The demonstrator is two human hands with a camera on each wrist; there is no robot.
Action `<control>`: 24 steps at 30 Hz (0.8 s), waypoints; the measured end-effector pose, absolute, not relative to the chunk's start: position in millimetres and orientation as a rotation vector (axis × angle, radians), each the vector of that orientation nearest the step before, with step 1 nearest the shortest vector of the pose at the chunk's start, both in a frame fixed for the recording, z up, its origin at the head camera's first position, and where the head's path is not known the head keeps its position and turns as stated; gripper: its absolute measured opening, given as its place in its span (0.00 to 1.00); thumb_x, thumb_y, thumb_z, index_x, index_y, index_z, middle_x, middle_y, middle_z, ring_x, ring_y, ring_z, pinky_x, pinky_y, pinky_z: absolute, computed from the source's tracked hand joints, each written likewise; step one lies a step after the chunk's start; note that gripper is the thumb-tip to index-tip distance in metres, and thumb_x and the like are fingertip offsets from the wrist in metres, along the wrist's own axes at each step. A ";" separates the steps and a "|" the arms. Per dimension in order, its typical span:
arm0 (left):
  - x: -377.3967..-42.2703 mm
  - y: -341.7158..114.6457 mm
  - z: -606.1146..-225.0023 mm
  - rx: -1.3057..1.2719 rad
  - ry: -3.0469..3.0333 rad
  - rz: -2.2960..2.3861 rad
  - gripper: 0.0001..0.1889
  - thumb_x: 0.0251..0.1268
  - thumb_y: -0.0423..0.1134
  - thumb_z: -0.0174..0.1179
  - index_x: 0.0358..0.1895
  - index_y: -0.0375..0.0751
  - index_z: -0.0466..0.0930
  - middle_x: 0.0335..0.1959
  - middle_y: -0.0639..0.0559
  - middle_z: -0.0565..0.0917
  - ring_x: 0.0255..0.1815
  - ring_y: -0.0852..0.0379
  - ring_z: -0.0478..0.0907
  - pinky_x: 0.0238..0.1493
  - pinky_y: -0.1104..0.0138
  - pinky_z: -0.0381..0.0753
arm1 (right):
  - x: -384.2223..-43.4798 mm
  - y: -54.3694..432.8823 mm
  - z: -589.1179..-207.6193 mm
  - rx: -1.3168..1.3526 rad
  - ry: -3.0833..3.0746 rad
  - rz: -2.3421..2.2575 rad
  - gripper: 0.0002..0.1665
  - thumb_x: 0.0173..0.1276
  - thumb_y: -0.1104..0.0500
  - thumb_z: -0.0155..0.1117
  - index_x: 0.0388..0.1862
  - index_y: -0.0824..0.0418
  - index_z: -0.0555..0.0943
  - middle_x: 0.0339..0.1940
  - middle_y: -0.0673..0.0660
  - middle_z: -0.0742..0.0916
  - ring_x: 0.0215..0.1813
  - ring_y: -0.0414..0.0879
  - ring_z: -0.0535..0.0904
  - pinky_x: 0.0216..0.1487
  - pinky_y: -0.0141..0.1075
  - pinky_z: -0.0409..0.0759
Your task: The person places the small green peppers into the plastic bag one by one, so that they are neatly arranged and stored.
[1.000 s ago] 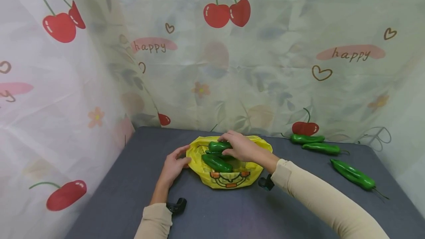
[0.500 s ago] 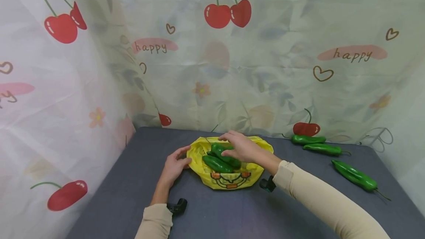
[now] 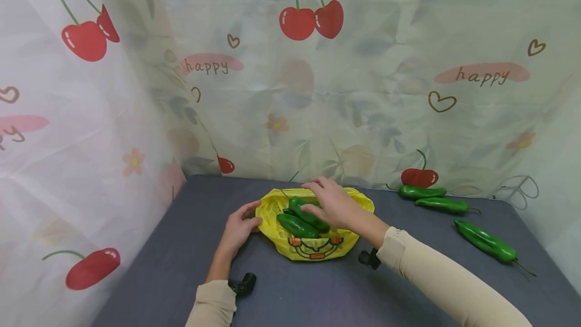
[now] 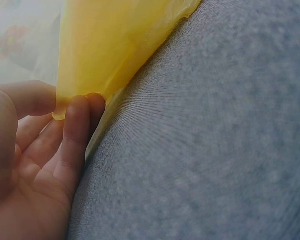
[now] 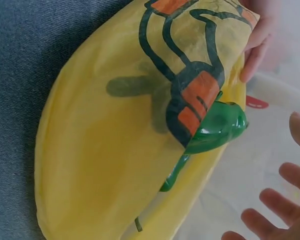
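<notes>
A yellow plastic bag (image 3: 283, 249) with a printed orange-and-black pattern lies mouth-up on the table. Several green peppers (image 3: 297, 225) are inside, partly hidden by its front wall and my right hand. My left hand (image 3: 238, 228) pinches the bag's left edge; in the left wrist view, thumb and fingertips meet on the yellow plastic (image 4: 105, 50). Over the bag's mouth hovers my right hand (image 3: 336, 207), fingers spread and holding nothing. The right wrist view has those separated fingers (image 5: 277, 205) beside the opening, where a shiny green pepper (image 5: 220, 125) peeks out.
Three more green peppers lie to the right on the dark grey table (image 3: 299, 296): two near the back edge, one pepper (image 3: 422, 192) behind another pepper (image 3: 442, 205), and one pepper (image 3: 487, 242) closer to the right edge. A cherry-printed curtain (image 3: 327, 95) encloses the back and sides.
My right hand has let go of a green pepper, which dropped and turned among the others in the bag. The hand has then risen slightly to the right. My left hand stays at the bag's edge.
</notes>
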State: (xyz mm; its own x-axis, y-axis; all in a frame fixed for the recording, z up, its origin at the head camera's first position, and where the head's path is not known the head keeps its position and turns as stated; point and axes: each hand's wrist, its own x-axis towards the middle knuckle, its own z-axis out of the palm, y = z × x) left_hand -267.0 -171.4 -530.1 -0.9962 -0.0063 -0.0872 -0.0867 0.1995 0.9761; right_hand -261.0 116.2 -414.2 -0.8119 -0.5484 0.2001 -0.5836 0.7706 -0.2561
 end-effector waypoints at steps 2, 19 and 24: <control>-266.7 -171.3 -529.8 -0.094 2.382 1.949 0.26 0.65 0.38 0.66 0.67 0.56 0.79 0.72 0.47 0.76 0.47 0.57 0.86 0.44 0.64 0.88 | -259.6 117.2 -414.6 0.884 -2.852 0.479 0.36 0.74 0.39 0.61 0.75 0.53 0.71 0.72 0.61 0.74 0.71 0.59 0.73 0.67 0.56 0.76; -267.2 -170.6 -530.4 -0.084 2.396 1.940 0.26 0.66 0.38 0.66 0.67 0.57 0.79 0.71 0.47 0.77 0.51 0.55 0.85 0.45 0.64 0.88 | -260.7 146.2 -426.7 0.557 -2.879 0.473 0.42 0.73 0.33 0.57 0.79 0.52 0.67 0.82 0.65 0.63 0.82 0.66 0.56 0.76 0.74 0.49; -266.5 -171.4 -529.4 -0.077 2.393 1.946 0.26 0.66 0.38 0.65 0.68 0.56 0.79 0.72 0.46 0.76 0.50 0.55 0.85 0.45 0.64 0.88 | -262.6 153.3 -429.4 0.527 -2.886 0.410 0.45 0.73 0.30 0.55 0.81 0.49 0.64 0.83 0.65 0.60 0.83 0.68 0.51 0.76 0.76 0.46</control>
